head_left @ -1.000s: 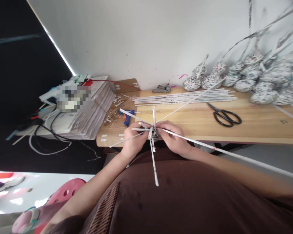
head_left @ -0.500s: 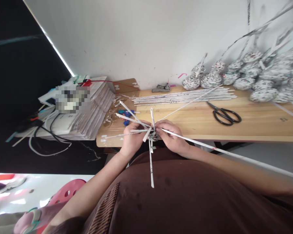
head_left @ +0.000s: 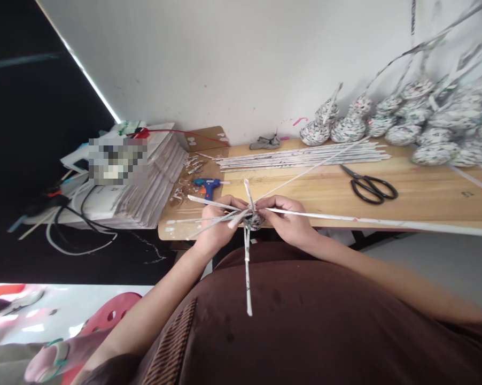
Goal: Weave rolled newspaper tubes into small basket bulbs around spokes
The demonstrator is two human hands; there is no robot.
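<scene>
A small woven piece of rolled newspaper strips (head_left: 254, 221) is held up in front of me near the table's front edge. Several stiff paper strips stick out of it toward the left, upward and down over my lap. My left hand (head_left: 220, 222) is closed around its left side, partly behind the strips. On the other side, the fingers of my right hand (head_left: 287, 216) pinch a long paper strip (head_left: 337, 217) close to the weave. That strip runs off to the right edge of the view. My fingertips partly hide the woven part.
Rolled paper strips (head_left: 297, 158) lie along the back of the wooden table (head_left: 429, 198). Black-handled scissors (head_left: 371, 187) rest to the right, a blue glue gun (head_left: 209, 187) to the left. Woven gourd shapes (head_left: 347, 128) line the wall. A paper stack (head_left: 145, 187) stands left.
The strips on the left have shifted lower, and the long strip at right has swung up to nearly level. Both hands stay on the woven piece.
</scene>
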